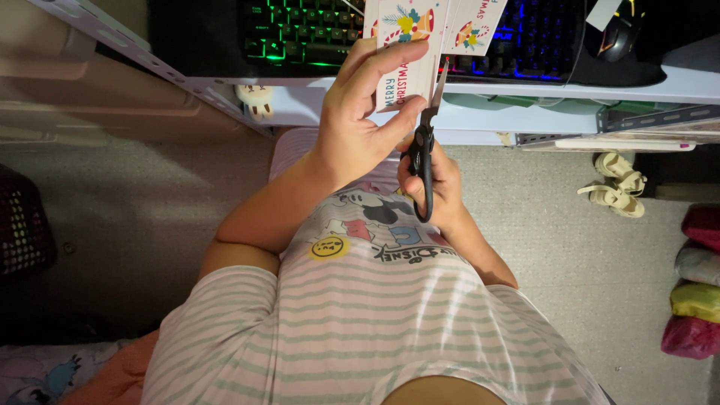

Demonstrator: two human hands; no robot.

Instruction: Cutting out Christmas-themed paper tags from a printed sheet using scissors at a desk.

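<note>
Two hands meet in front of the person's chest, just below the table [570, 84] edge. Left hand [360, 120] is clamped on a sheet of printed cards [411, 45], thumb on the near face & fingers wrapped over the top left, holding it upright and slightly tilted. Sheet is white w/ bright holiday pics (bell, candy cane) and rises in front of the keyboard. Right hand [435, 184] is closed round the black handles of a pair of scissors [424, 150], fingers through the loops. Blades point up, tips at the sheet's right edge beside the left thumb; whether they bite into the card or just touch it, can't tell.

Behind the sheet on the table: backlit keyboard [300, 30], keys glowing green on the left, blue/purple on the right. Black mouse [619, 37] sits far right on the table, near a white tag. Small cream plush figure [255, 99] hangs under the table's front edge, left of the hands. On the carpet at right lies a pair of cream sandals [615, 184], well apart from the hands; further right, a stack of coloured bundles [694, 300], red, grey, yellow. Person wears a striped top w/ a cartoon print.
</note>
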